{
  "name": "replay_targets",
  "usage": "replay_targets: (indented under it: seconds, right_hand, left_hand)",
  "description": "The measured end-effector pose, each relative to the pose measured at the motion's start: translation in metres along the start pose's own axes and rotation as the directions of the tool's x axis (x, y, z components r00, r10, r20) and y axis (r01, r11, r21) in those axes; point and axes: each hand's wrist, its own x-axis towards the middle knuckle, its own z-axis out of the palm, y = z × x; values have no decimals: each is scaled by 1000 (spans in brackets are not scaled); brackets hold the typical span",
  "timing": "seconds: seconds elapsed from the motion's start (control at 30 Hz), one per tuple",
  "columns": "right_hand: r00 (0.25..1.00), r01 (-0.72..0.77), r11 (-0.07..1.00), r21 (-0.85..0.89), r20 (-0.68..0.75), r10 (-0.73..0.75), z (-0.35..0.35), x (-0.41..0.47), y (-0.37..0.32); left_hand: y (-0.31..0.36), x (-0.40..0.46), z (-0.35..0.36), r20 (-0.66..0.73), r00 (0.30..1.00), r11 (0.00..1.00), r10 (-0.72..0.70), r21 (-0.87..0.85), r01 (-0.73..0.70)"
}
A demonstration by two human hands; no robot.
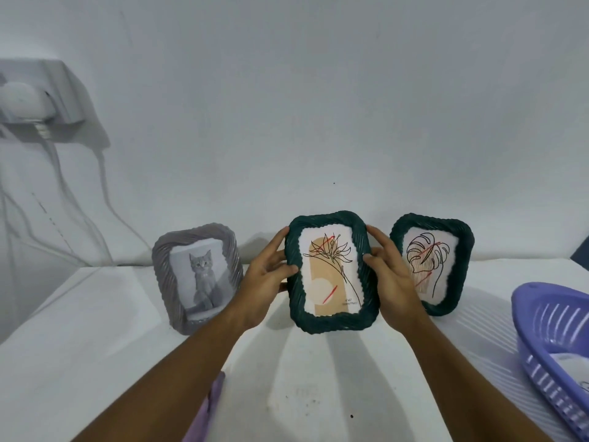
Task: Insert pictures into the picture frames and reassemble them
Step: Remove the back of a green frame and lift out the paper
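Dark green ribbed picture frame with a line-drawn flower print [331, 272] sits at the centre of my view, upright and facing me, its lower edge at or just above the white tabletop [318, 378]; I cannot tell whether it touches. My left hand [266, 275] grips its left rim, thumb on the front; my right hand [393, 275] grips the right rim likewise. I judge this two-sided hold serves to square the finished frame into the row.

At five o'clock, near me, a lilac slotted plastic basket [548, 339] stands with something pale inside. At seven o'clock a strip of lilac cloth [210, 406] shows beside my forearm.

Farther back, at nine o'clock, a grey ribbed frame holding a kitten photograph [197, 275] stands upright; at three o'clock a second dark green frame with a leaf drawing [432, 263] stands behind my right hand. All three appear filled.

Against the wall at ten o'clock, a white plug with trailing cables [28, 103].
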Motion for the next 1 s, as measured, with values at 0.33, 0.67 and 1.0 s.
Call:
replay_targets:
  seconds: [0.33,0.67,1.0]
  right_hand:
    - [986,-165,974,157,26,162,13,-74,8]
    - [962,-269,958,-95,13,272,13,-112,37]
    - [969,-109,839,-533,133,210,29,-105,-24]
  left_hand:
    - [-19,-75,-1,-34,999,981,-41,-191,33]
    - [-30,-110,1,-122,985,986,-126,-127,110]
    - [4,-122,31,-20,1000,933,5,361,3]
